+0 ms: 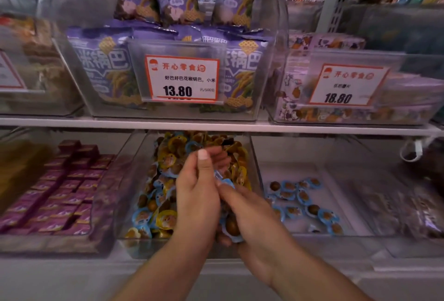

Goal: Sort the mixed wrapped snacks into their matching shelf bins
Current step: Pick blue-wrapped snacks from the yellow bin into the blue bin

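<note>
Blue-wrapped snacks (227,181) stand long-axis upright, pinched between both hands (216,195)

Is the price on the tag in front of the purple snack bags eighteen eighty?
No, the tag in front of the purple snack bags reads 13.80; 18.80 is on the tag to its right.

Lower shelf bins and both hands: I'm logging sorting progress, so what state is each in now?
Middle bin: heaped with mixed blue and yellow wrapped snacks.
Right bin: sparsely filled, only blue snacks on its floor.
Left bin: packed with purple boxes.
Left hand: over the middle bin, gripping several snacks.
Right hand: pinching a blue snack at the left hand.
</note>
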{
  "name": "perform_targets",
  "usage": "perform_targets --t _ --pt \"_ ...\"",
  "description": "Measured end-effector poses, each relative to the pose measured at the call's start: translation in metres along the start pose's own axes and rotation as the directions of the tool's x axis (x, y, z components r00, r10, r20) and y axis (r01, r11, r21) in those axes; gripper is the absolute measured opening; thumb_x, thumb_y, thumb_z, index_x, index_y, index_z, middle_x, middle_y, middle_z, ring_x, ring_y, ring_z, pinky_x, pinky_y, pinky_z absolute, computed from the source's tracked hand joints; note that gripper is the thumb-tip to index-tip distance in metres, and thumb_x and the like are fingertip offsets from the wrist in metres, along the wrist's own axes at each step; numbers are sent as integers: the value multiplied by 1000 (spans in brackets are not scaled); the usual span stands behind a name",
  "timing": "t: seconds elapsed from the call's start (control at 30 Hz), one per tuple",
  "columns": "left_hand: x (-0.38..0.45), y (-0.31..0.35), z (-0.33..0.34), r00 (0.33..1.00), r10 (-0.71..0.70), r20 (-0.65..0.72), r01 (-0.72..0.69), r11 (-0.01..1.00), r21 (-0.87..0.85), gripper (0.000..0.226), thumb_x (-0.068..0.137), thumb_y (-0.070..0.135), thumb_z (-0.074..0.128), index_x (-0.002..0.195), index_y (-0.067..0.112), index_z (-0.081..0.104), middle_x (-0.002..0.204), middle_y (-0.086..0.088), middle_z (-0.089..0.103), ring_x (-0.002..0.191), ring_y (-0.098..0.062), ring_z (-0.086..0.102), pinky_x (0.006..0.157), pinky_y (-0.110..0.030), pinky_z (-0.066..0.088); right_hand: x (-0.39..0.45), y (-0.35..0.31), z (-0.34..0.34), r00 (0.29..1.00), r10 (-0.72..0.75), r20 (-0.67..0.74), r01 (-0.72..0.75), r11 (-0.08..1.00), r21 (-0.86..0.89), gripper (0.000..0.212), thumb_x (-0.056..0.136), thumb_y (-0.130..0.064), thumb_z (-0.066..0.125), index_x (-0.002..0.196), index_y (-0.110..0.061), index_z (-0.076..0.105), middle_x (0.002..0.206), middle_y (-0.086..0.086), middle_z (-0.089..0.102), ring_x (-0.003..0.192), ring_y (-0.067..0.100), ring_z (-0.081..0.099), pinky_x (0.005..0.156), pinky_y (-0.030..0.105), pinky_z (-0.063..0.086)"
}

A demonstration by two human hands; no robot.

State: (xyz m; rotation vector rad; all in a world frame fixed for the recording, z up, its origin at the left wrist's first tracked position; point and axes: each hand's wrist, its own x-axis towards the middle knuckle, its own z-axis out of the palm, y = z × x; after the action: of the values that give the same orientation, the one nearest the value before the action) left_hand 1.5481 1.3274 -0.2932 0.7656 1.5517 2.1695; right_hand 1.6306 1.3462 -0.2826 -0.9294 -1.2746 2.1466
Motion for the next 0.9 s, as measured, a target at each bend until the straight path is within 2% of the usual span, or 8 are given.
perform_targets --t 0.07,0.2,0.33,0.47,0.57,0.63,0.73,0.9 --pt "-4 -5 -4 986 41 159 -58 992 108 46 101 57 33 105 33 72 103 15 73 99 -1 68 79 -15 53 4 -1 -3 999 -37 -39 36 999 -28 25 92 -36 65 95 -12 70 66 8 64 48 17 55 38 21 36" --pt "-11 -14 -17 903 69 424 -220 922 318 55 92 78 20 129 53 52 133 31 55 131 5 46 117 -39 33 6 -12 -20 976 -212 -52 196 956 -220 19 92 -35 68 98 -18 73 86 10 76 76 18 72 59 30 52" --pt "-7 -16 -24 853 98 512 -268 925 269 54 97 72 25 146 51 33 144 31 45 135 8 40 109 -16 35 13 -34 -46 926 -372 -68 322 869 -376 21 78 -30 79 93 -16 74 75 2 74 62 12 67 48 25 51" --pt "13 -22 -35 884 144 444 -382 771 509 37 101 49 41 130 34 59 126 23 58 121 2 53 101 -33 48 39 -53 -94 891 -343 -298 236 909 -343 17 86 -23 76 92 -8 70 70 14 65 54 26 61 43 31 49" --pt "23 -29 -47 853 136 504 -468 628 622 30 99 31 54 125 24 64 129 15 57 122 -5 54 102 -38 48 61 -50 -122 864 -214 -455 47 935 -351 37 94 -43 64 103 -7 69 77 9 71 66 25 67 72 44 59" --pt "27 -30 -54 846 117 521 -498 525 691 31 98 32 54 127 25 64 134 12 55 126 -11 52 105 -40 45 71 -50 -129 895 -89 -437 -46 956 -289 55 97 -58 49 122 -12 64 107 6 72 94 24 69 89 40 51" --pt "34 -27 -64 852 71 519 -502 392 771 42 93 39 48 130 25 62 139 8 54 132 -19 48 108 -48 41 77 -53 -128 876 -227 -425 -67 817 -572 52 100 -57 41 125 -16 62 132 3 61 109 22 60 97 36 42" --pt "43 -25 -86 889 41 457 -443 331 833 36 94 29 59 129 24 62 140 3 54 128 -26 51 106 -47 42 67 -39 -91 736 -673 -77 282 408 -868 34 98 -30 57 130 -22 61 132 7 61 120 24 58 105 36 45"
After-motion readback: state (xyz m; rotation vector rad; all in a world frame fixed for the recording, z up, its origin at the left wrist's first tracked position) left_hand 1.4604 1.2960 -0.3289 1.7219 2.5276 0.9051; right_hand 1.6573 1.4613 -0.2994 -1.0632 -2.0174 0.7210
